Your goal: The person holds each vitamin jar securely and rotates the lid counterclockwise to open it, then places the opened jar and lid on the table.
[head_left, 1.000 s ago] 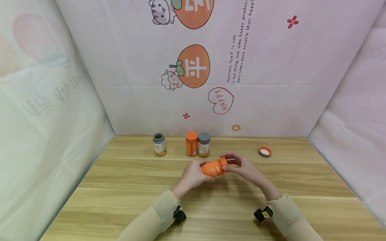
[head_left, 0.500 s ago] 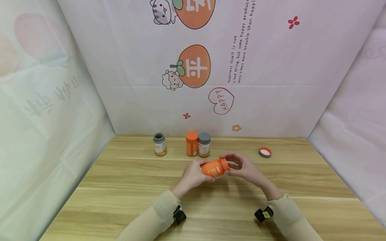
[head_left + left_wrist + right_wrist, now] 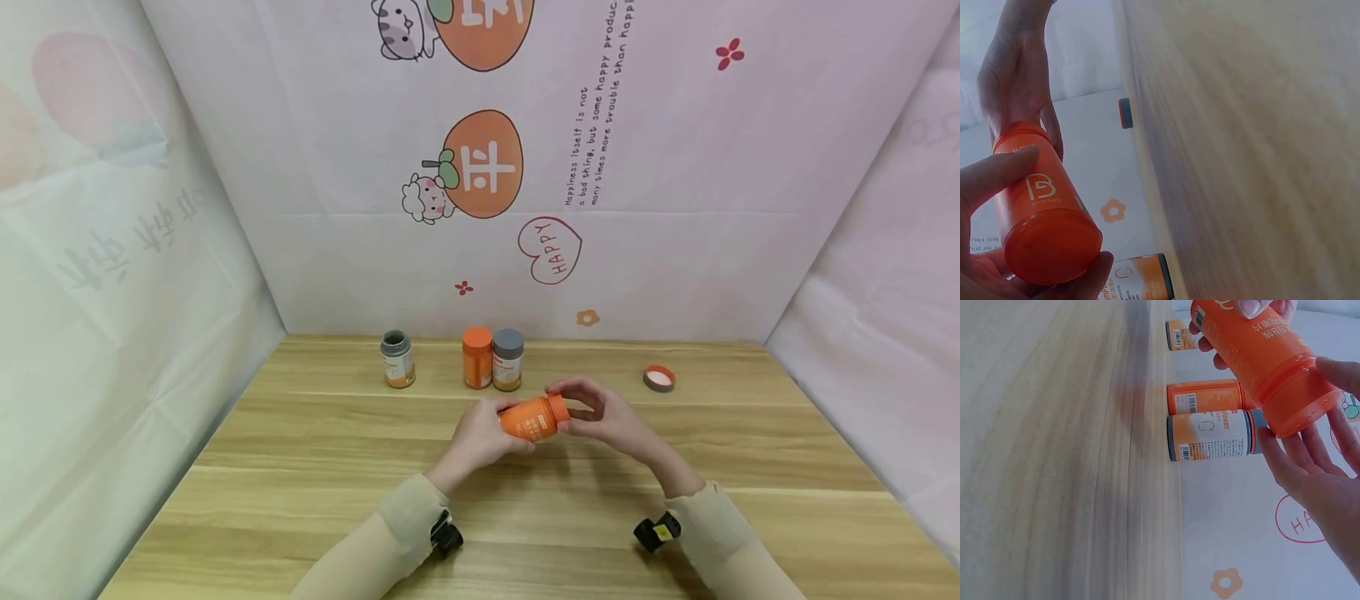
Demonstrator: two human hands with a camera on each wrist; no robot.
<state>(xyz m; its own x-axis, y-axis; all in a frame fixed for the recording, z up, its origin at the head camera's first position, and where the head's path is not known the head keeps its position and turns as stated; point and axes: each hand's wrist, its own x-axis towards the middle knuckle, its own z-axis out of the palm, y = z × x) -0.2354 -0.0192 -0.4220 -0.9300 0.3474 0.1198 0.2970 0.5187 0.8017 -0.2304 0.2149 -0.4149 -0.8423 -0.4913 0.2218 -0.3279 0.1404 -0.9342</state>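
Note:
An orange bottle (image 3: 528, 419) lies tilted above the middle of the table, its capped end facing right. My left hand (image 3: 480, 435) grips the bottle's body, the thumb lying along its side in the left wrist view. At the other end, my right hand (image 3: 611, 423) has its thumb and fingers around the orange cap (image 3: 1304, 400). The cap sits on the bottle neck in the right wrist view. The palm side of the left hand is hidden behind the bottle.
Behind the hands stand an orange capped bottle (image 3: 477, 360) and a grey-capped bottle (image 3: 507, 367), side by side. Further left is a bottle with no lid (image 3: 398, 367). A loose grey lid with an orange rim (image 3: 659, 379) lies at the right. A printed cloth (image 3: 645, 267) backs the table.
The right hand's thumb and fingers have shifted slightly on the cap, more of which now shows. The left hand and the bottle have stayed nearly still.

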